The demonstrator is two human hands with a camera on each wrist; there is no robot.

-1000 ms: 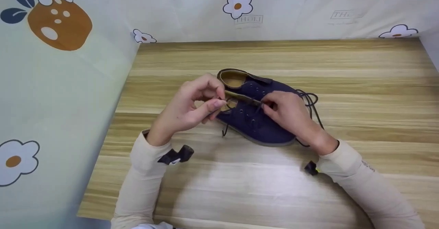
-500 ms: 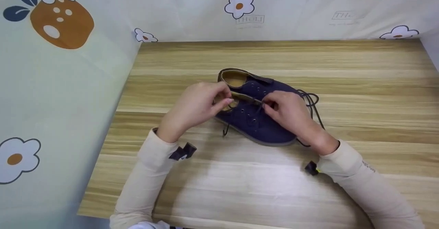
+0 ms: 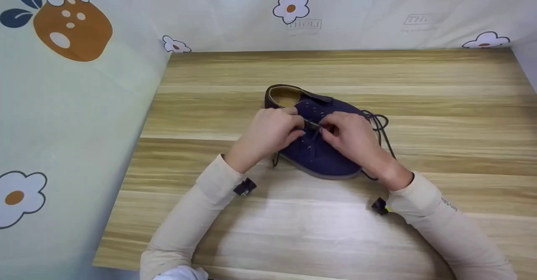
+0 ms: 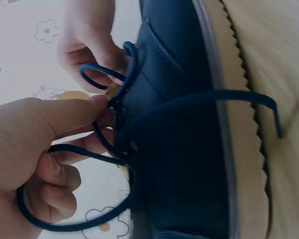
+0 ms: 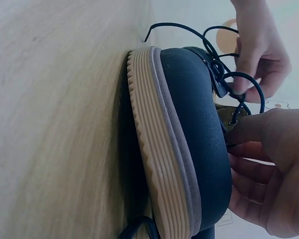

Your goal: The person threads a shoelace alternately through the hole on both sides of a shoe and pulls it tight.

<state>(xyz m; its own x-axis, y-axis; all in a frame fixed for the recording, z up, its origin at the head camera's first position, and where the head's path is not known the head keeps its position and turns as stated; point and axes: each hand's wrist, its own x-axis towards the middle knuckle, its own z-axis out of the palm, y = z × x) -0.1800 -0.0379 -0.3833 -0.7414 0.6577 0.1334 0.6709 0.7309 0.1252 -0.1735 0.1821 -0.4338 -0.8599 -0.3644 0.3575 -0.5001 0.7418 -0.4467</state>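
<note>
Nearer navy lace-up shoe (image 3: 325,162), tan ridged sole (image 5: 162,149), beneath both grips.
Left hand (image 3: 270,129) pinches dark-blue cord lace (image 4: 60,228); right hand (image 3: 351,132) grips shoe beside eyelets (image 3: 309,148). We judge threading part-done: loops slack, untied.

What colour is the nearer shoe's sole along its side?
Tan, with lengthwise ridges; the sole shows best in the right wrist view.

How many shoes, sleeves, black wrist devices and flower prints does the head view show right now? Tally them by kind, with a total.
Shoes: 2
Sleeves: 2
Black wrist devices: 2
Flower prints: 4
Total: 10
</note>
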